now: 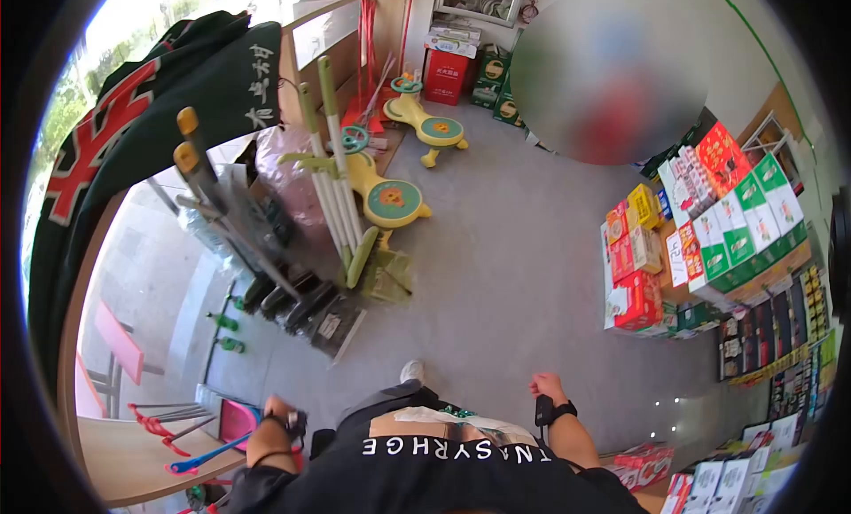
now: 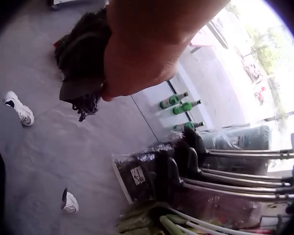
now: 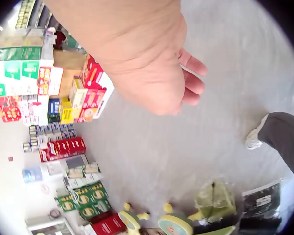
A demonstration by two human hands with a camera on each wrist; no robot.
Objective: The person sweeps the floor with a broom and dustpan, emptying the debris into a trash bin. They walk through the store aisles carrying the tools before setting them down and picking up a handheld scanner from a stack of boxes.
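My left hand hangs low at my side, near a pink dustpan and a blue handle by the wooden shelf. In the left wrist view, a dark shaggy bundle with a crumpled lower end adjoins that hand, whose fingers are mostly hidden; I cannot tell whether they grip it. My right hand is held out over the grey floor on the other side. Its fingers curl loosely with nothing in them.
Ahead on the left stand black broom heads, green-handled brooms and a yellow ride-on toy. Green bottles stand near the glass. On the right are stacked boxes and a goods rack. Grey floor lies between.
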